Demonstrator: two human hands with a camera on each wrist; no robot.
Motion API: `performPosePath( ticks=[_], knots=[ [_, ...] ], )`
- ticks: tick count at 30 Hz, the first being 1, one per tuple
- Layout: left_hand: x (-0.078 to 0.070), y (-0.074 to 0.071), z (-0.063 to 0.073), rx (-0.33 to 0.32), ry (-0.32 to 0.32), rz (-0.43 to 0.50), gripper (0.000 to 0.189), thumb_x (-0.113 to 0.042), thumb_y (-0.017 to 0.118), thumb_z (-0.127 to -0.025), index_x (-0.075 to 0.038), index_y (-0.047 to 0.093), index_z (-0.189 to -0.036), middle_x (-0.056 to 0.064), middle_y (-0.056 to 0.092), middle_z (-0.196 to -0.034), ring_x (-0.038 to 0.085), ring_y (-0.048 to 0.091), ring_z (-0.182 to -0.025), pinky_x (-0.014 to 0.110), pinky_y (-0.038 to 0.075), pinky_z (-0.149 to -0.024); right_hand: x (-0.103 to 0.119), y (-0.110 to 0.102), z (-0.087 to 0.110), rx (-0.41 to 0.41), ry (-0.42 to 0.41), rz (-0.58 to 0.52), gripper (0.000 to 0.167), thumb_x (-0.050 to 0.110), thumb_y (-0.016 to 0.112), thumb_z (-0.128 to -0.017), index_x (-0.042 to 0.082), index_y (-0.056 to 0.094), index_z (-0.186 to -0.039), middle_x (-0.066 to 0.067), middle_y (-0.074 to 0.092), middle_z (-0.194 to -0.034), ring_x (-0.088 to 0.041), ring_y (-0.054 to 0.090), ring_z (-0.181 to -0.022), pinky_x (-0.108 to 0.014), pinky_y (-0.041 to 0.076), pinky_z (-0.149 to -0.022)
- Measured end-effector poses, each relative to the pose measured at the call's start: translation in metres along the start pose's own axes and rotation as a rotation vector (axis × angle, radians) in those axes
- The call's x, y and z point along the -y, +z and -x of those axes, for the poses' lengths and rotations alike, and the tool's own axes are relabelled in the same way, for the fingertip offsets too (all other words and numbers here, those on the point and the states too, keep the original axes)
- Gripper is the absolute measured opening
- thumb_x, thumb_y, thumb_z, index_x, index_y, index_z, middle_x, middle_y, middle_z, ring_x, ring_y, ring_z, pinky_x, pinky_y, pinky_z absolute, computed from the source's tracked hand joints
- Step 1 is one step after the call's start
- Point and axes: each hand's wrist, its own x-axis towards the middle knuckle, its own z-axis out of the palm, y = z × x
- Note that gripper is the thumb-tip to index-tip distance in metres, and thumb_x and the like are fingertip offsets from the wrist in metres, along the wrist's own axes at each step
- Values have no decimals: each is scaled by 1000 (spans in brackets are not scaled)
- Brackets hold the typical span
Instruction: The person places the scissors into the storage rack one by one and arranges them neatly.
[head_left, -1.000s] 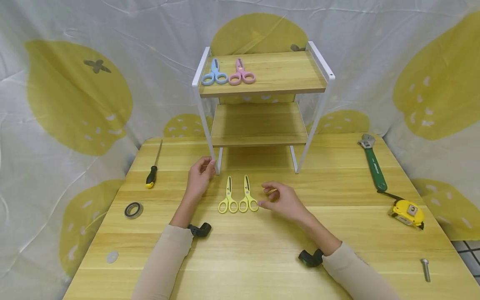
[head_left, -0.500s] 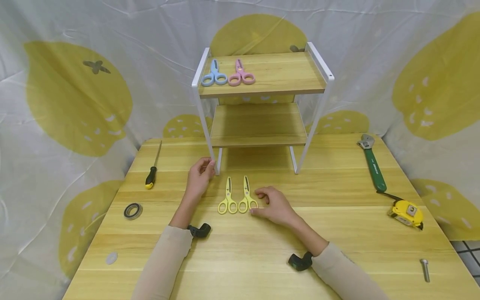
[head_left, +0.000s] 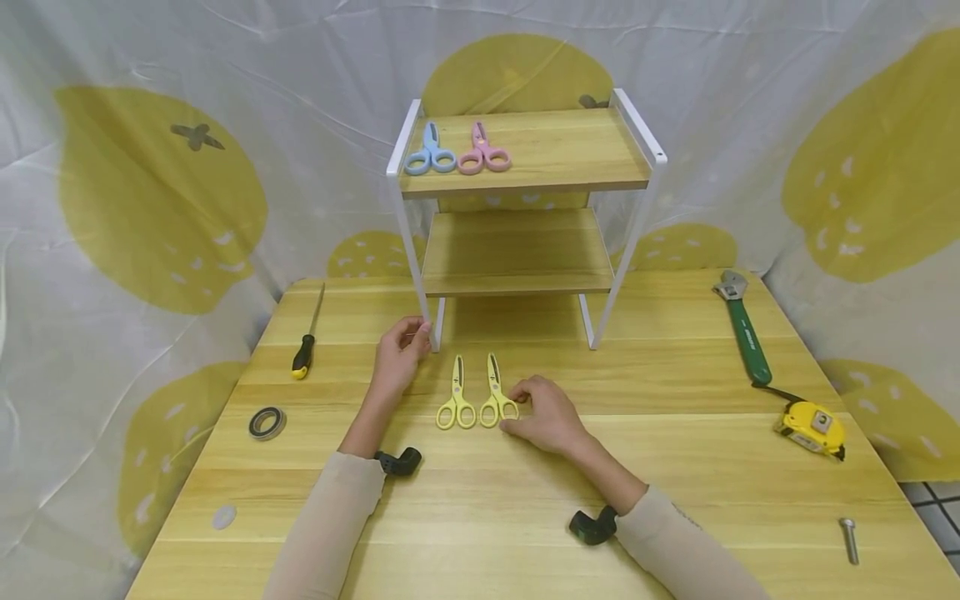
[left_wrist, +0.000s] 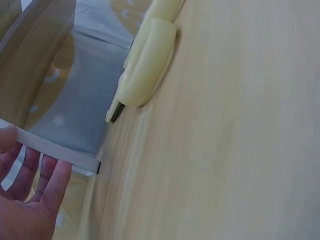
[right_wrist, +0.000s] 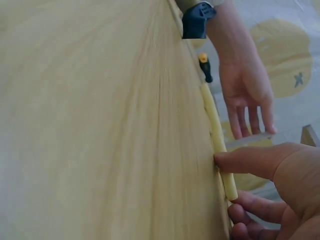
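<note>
A white-framed wooden shelf rack (head_left: 525, 185) stands at the back of the table. My left hand (head_left: 397, 357) grips the base of its front left leg (left_wrist: 60, 151), thumb on one side and fingers on the other. Two pairs of yellow scissors lie side by side before the rack, blades pointing away: the left pair (head_left: 457, 390) and the right pair (head_left: 493, 385). My right hand (head_left: 549, 417) pinches the right pair's outer handle loop between thumb and fingers. In the right wrist view, the thumb (right_wrist: 245, 162) presses the yellow handle (right_wrist: 216, 127), with fingers at its far side.
Blue scissors (head_left: 431, 153) and pink scissors (head_left: 480, 153) lie on the top shelf. A screwdriver (head_left: 303, 357), a bearing (head_left: 266, 422) and a washer (head_left: 223, 517) lie left. An adjustable wrench (head_left: 745, 333), tape measure (head_left: 813, 428) and bolt (head_left: 849, 540) lie right.
My right hand has moved left to the right pair of yellow scissors and taken hold of its handle. That pair has shifted slightly right. My left hand has stayed on the rack's leg.
</note>
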Motion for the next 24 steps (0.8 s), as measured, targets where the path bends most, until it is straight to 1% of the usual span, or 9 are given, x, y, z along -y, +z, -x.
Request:
performPosePath(
  ticks=[3,8,10,12,15,18,21,24],
  knots=[
    [-1,1,1,0,8,-6,44,-39,61,-104,-3,62,-128,17,63,-127,35,64,-122,32,61,-97,2,-3,1,8,23,-45,38,20,90,-77,9,74,-111,-1,70,-101,-17,61,-91,-35,54,-81],
    [-1,0,2,-5,16,-24,39,-37,64,-103,-5,64,-126,12,64,-126,29,64,-121,31,61,-96,4,-13,3,50,56,-171,35,9,82,-83,5,70,-115,-2,73,-91,-14,66,-81,-27,58,-69],
    [-1,-1,2,-7,19,-40,38,-37,65,-103,-6,64,-125,12,65,-127,26,64,-120,32,61,-96,3,-17,4,60,63,-196,34,8,79,-84,5,69,-116,-1,74,-88,-13,67,-77,-25,58,-65],
    [0,-2,2,-5,29,-48,39,-37,65,-103,-5,65,-126,14,66,-127,26,65,-120,34,61,-97,3,-20,4,62,63,-209,33,7,77,-85,5,68,-117,0,74,-86,-12,68,-75,-24,58,-62],
    [0,-3,0,6,47,-47,42,-37,65,-103,-3,64,-127,19,67,-128,29,65,-123,37,60,-99,4,-27,7,59,52,-241,33,6,76,-85,5,69,-117,-1,75,-86,-12,69,-76,-25,59,-64],
    [-1,-3,0,18,61,-37,42,-34,64,-104,0,63,-128,20,67,-128,31,64,-125,37,60,-99,10,-39,11,52,35,-260,34,9,77,-86,6,69,-119,0,76,-87,-14,70,-79,-29,61,-70],
    [-2,-3,0,26,56,-25,41,-29,63,-105,2,62,-130,21,66,-130,33,63,-128,40,59,-102,20,-55,17,51,-5,-274,36,12,80,-86,7,69,-121,1,76,-88,-15,71,-82,-30,62,-76],
    [-2,-3,0,29,54,-20,41,-27,62,-105,4,61,-131,24,65,-131,34,62,-129,42,58,-103,32,-76,25,54,-41,-305,38,14,81,-87,8,68,-122,0,76,-88,-19,70,-82,-32,62,-77]
  ],
)
